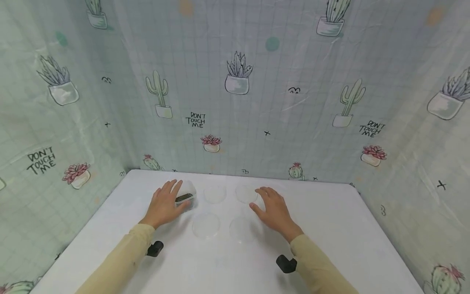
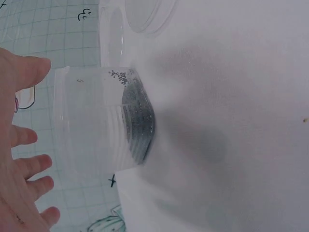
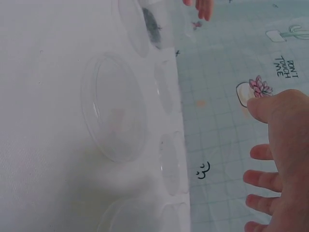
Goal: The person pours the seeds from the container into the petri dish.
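A clear plastic container (image 1: 186, 190) stands at the back left of the white table, with small dark grains (image 2: 138, 121) in its bottom and some stuck to its wall. My left hand (image 1: 164, 206) is beside it, fingers spread; a gap shows between fingers and container in the left wrist view. Over the right of the table is my right hand (image 1: 273, 210), its fingers apart and holding nothing, nearest to a shallow clear round dish (image 1: 245, 194). More such dishes lie left and in front: a back middle dish (image 1: 215, 194), a front left dish (image 1: 206, 226) and a front right dish (image 1: 241, 229).
The white table (image 1: 323, 228) ends at a hanging curtain (image 1: 271, 106) printed with potted cacti, which also closes off both sides. Black wrist mounts (image 1: 155, 248) sit under both sleeves.
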A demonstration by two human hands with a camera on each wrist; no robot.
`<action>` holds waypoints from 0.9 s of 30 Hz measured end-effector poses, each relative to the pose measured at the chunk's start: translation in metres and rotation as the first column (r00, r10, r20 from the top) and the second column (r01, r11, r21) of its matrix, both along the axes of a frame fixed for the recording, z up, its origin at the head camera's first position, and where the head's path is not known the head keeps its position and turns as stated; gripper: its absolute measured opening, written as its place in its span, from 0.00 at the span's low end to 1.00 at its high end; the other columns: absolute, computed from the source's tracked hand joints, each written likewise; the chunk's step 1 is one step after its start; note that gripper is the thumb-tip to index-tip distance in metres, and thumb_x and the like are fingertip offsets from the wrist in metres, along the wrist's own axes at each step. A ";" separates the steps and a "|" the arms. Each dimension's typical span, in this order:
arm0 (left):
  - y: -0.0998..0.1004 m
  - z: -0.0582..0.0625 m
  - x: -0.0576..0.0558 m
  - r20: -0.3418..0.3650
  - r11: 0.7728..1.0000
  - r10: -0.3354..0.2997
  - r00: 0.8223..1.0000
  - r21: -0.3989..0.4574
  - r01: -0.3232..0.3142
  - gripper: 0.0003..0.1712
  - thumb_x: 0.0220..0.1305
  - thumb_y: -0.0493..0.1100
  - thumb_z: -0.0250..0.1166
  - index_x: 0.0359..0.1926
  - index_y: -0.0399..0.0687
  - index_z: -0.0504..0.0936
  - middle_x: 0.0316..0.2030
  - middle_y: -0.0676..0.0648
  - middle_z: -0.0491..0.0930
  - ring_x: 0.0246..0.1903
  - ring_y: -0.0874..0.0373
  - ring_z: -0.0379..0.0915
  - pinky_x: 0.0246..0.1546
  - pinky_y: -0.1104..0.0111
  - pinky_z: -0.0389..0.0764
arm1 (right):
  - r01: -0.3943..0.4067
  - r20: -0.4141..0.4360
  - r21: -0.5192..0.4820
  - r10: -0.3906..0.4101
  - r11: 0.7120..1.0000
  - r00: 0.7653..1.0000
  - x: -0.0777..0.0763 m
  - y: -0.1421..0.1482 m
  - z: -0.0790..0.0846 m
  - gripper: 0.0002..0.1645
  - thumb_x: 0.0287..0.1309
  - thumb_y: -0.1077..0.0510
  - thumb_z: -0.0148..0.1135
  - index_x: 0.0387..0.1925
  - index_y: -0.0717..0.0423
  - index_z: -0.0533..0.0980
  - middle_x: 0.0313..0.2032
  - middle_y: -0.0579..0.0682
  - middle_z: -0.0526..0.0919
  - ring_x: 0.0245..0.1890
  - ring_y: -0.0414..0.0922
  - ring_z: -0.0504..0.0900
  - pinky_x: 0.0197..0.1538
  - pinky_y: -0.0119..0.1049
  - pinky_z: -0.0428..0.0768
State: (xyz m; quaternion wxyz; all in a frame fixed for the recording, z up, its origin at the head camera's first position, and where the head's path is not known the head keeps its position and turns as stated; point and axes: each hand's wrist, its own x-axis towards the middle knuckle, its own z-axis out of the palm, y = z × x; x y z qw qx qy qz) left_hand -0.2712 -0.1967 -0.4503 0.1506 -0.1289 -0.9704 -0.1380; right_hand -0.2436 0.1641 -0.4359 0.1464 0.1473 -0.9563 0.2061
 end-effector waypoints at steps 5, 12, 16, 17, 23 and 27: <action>-0.007 -0.004 0.003 0.022 1.000 0.004 1.000 0.015 -0.004 0.44 0.62 0.60 0.61 0.71 0.41 0.60 0.68 0.34 0.61 0.69 0.36 0.53 0.65 0.36 0.56 | 0.009 0.019 -0.006 -0.009 1.000 1.000 0.000 -0.005 -0.003 0.32 0.61 0.41 0.60 0.61 0.54 0.72 0.62 0.56 0.74 0.66 0.54 0.68 0.68 0.57 0.66; -0.021 -0.014 0.003 0.041 0.998 0.016 0.999 0.052 -0.018 0.46 0.62 0.59 0.61 0.72 0.39 0.57 0.70 0.32 0.57 0.70 0.36 0.50 0.65 0.36 0.57 | -0.023 0.038 -0.027 0.024 0.999 0.999 0.000 -0.018 -0.006 0.32 0.61 0.40 0.59 0.61 0.53 0.71 0.62 0.55 0.73 0.66 0.55 0.68 0.67 0.58 0.66; -0.022 -0.017 0.000 0.048 0.997 0.016 0.999 0.079 -0.020 0.47 0.63 0.62 0.60 0.72 0.39 0.56 0.70 0.32 0.57 0.70 0.35 0.50 0.64 0.36 0.58 | -0.027 0.025 -0.028 0.028 0.999 0.999 -0.002 -0.022 -0.005 0.32 0.62 0.40 0.59 0.61 0.52 0.72 0.62 0.55 0.74 0.67 0.54 0.68 0.67 0.58 0.67; -0.022 -0.017 0.000 0.048 0.996 0.017 0.999 0.083 -0.021 0.47 0.63 0.62 0.60 0.72 0.39 0.56 0.70 0.32 0.57 0.70 0.35 0.50 0.63 0.36 0.58 | -0.028 0.024 -0.024 0.028 0.999 0.999 -0.002 -0.022 -0.005 0.32 0.62 0.40 0.59 0.62 0.52 0.72 0.62 0.55 0.74 0.67 0.54 0.68 0.67 0.57 0.67; -0.022 -0.017 -0.005 0.064 0.993 0.009 0.998 0.118 -0.016 0.50 0.61 0.63 0.62 0.73 0.39 0.54 0.70 0.32 0.55 0.69 0.35 0.52 0.62 0.35 0.60 | -0.019 0.032 -0.002 0.019 1.000 0.999 -0.006 -0.023 -0.005 0.33 0.62 0.39 0.58 0.63 0.51 0.71 0.63 0.54 0.73 0.67 0.53 0.67 0.68 0.56 0.67; -0.023 -0.015 -0.011 0.092 0.987 0.002 0.996 0.158 -0.016 0.53 0.60 0.65 0.62 0.74 0.39 0.52 0.71 0.32 0.53 0.69 0.34 0.50 0.64 0.34 0.58 | -0.019 0.029 -0.005 0.019 1.000 0.999 -0.011 -0.025 -0.004 0.32 0.62 0.39 0.58 0.63 0.51 0.70 0.64 0.54 0.72 0.68 0.53 0.67 0.68 0.56 0.66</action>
